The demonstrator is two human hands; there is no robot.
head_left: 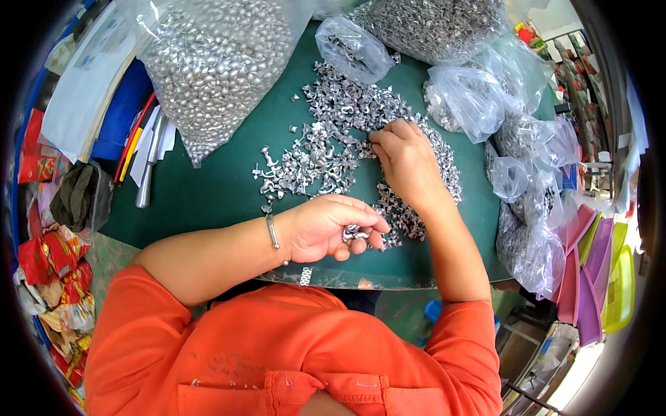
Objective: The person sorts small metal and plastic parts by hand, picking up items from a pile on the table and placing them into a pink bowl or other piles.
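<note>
My left hand (326, 225) is turned palm up near the table's front edge, its fingers curled round a few small silver metal pieces (356, 234). Above the right side of the heap, my right hand (411, 163) has its thumb and fingertips pinched together, down among the parts. Whatever the pinch holds is hidden. Loose, shiny metal parts (316, 163), some curved, spread to the left of my right hand. Other small grey parts (347, 97) lie beyond it and along its right side.
A large clear bag of rounded silver pieces (215, 62) stands at the far left of the green table (215, 197). Another bag of metal parts (437, 28) sits at the back. Several plastic bags (527, 201) line the right side, beside coloured bins (596, 277).
</note>
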